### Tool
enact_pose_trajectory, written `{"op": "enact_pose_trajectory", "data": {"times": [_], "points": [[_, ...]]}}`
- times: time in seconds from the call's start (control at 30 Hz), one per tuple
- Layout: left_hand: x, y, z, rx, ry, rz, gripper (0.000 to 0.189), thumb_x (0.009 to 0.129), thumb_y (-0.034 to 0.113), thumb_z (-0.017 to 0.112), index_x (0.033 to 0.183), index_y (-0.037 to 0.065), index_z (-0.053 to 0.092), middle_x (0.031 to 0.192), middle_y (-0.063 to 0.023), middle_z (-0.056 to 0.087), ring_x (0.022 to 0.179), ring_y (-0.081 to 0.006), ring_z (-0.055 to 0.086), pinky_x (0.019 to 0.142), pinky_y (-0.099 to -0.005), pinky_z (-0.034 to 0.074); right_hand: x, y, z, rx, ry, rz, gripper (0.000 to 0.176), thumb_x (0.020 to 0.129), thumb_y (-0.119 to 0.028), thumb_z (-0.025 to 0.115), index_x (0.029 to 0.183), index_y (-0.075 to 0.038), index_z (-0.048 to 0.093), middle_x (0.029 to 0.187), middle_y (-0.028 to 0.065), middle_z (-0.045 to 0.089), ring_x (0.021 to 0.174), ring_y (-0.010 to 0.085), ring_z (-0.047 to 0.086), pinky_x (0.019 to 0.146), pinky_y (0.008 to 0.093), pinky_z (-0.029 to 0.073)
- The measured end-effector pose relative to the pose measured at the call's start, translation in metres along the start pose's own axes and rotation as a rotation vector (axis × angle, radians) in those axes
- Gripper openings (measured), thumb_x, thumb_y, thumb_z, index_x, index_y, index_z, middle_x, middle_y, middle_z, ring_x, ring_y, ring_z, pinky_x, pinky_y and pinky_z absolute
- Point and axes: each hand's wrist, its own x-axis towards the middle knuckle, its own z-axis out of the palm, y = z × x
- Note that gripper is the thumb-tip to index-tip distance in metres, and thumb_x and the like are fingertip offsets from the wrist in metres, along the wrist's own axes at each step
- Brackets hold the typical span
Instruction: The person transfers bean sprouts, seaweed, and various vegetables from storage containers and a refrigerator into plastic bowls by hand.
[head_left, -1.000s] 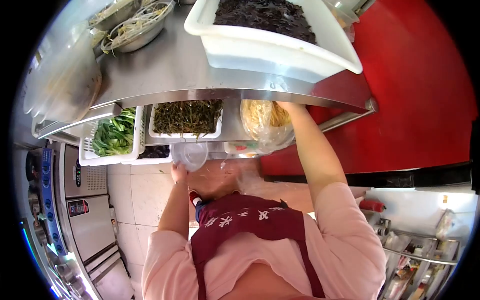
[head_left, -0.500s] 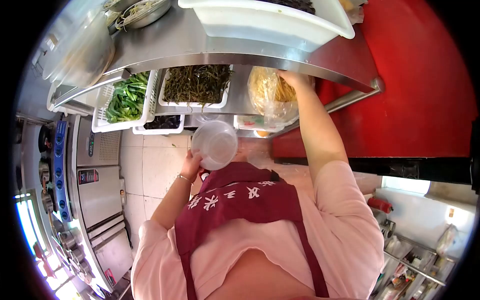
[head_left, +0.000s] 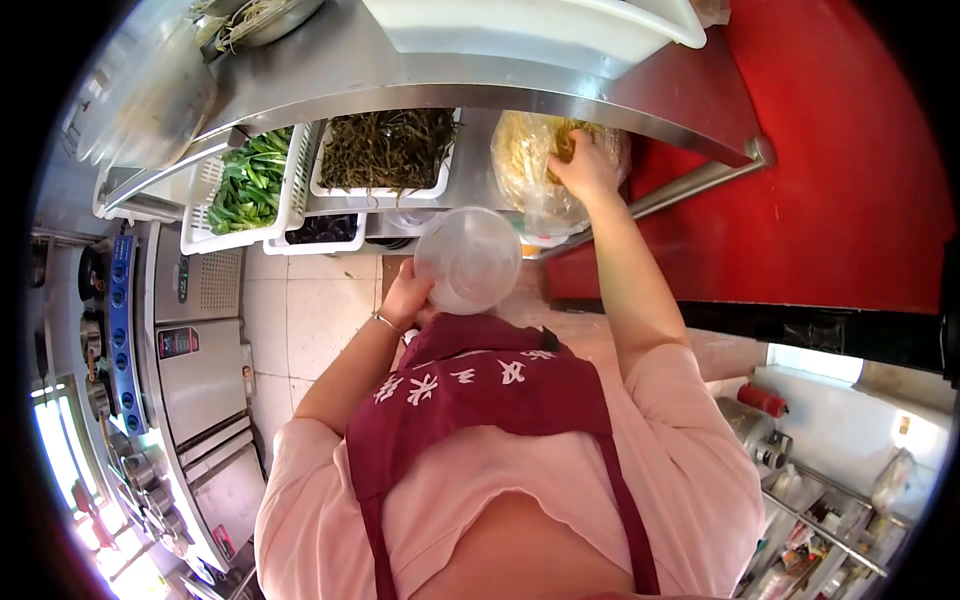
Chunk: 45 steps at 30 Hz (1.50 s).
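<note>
Clear tub (head_left: 470, 262): in front of the lower shelf (head_left: 480, 150), off its front edge, gripped at the side by the left hand (head_left: 407, 297).
Bag of yellow strands (head_left: 520, 160): at the shelf's right end, near the front edge.
Right hand (head_left: 588, 172): at the bag, fingers bent over the strands; cannot tell whether they grip any.
Step, as judged: reaching into the bag.
Calls for: fingertips clear of the loose film, tub steady.
Shelf, leftward: tray of dark green strands (head_left: 385, 150), then basket of leafy greens (head_left: 250, 185).
Worktop above: white bin (head_left: 530, 35) near the front edge.
Room: red surface (head_left: 830, 180) right, tiled floor (head_left: 315, 320), steel cabinet (head_left: 205, 400) left.
</note>
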Motion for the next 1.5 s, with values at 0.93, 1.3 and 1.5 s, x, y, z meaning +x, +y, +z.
{"op": "enact_pose_trajectory", "data": {"times": [0.93, 1.3, 1.5], "points": [[0.011, 0.027, 0.027, 0.021, 0.01, -0.082, 0.044, 0.081, 0.014, 0.063, 0.119, 0.004, 0.043, 0.095, -0.0072, 0.056, 0.076, -0.0153, 0.056, 0.054, -0.0272, 0.046, 0.008, -0.025, 0.015, -0.007, -0.016, -0.174, 0.053, 0.074, -0.033, 0.066, 0.121, -0.012, 0.052, 0.127, 0.0142, 0.048, 0.111, 0.0333, 0.051, 0.09, 0.0406, 0.044], [0.012, 0.027, 0.027, 0.023, 0.052, -0.001, 0.048, 0.079, 0.02, 0.063, 0.119, 0.004, 0.043, 0.091, -0.0068, 0.055, 0.067, -0.0126, 0.054, 0.045, -0.0244, 0.041, 0.021, 0.025, 0.027, 0.307, 0.15, -0.321, 0.041, 0.08, -0.023, 0.063, 0.113, -0.003, 0.054, 0.104, 0.0218, 0.06, 0.096, 0.0343, 0.058, 0.085, 0.0383, 0.046], [-0.008, 0.069, 0.046, 0.002, 0.002, -0.154, 0.047, 0.078, 0.01, 0.051, 0.124, 0.005, 0.04, 0.095, -0.0068, 0.056, 0.063, -0.0121, 0.051, 0.043, -0.0238, 0.039, 0.029, 0.038, 0.017, 0.574, -0.061, -0.126, 0.036, 0.085, -0.022, 0.062, 0.113, -0.002, 0.055, 0.087, 0.0168, 0.066, 0.064, 0.0205, 0.065, 0.064, 0.0325, 0.051]]}}
